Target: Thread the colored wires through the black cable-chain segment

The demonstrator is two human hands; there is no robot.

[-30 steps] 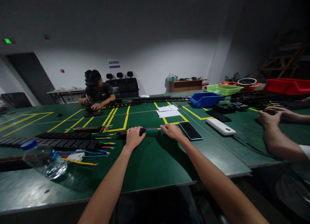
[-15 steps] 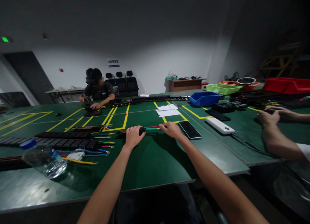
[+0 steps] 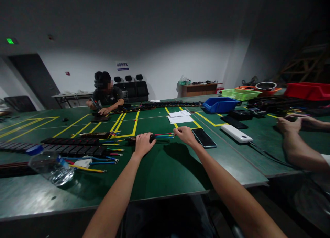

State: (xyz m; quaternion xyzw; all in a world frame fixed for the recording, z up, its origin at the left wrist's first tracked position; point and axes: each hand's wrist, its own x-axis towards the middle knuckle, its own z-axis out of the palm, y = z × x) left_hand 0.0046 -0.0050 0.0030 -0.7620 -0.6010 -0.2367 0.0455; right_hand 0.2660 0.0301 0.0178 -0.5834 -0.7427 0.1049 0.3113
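Note:
My left hand (image 3: 144, 144) is wrapped around the black end of a cable assembly (image 3: 152, 138) lying on the green table (image 3: 154, 176). Thin red, green, blue and yellow wires (image 3: 165, 135) with metal lugs stick out of it to the right. Just past the lugs is my right hand (image 3: 184, 135), its fingers curled and closed; the lugs show outside them. A dark smartphone (image 3: 204, 137) lies right of that hand. To the left are black segmented cable chains (image 3: 74, 149) with coloured, lugged wires, and a clear water bottle (image 3: 53, 167) with a blue cap.
White papers (image 3: 180, 116) lie beyond my hands. A white power bank (image 3: 236, 134) with a cable, a blue bin (image 3: 220, 105) and a green basket (image 3: 241, 94) stand right. A co-worker's hands (image 3: 290, 124) are at the right edge; another person (image 3: 108, 95) works across the table.
My right hand has come off the wire ends and moved slightly right, leaving the lugs in sight. My left hand stays on the cable assembly. The view has shifted a little.

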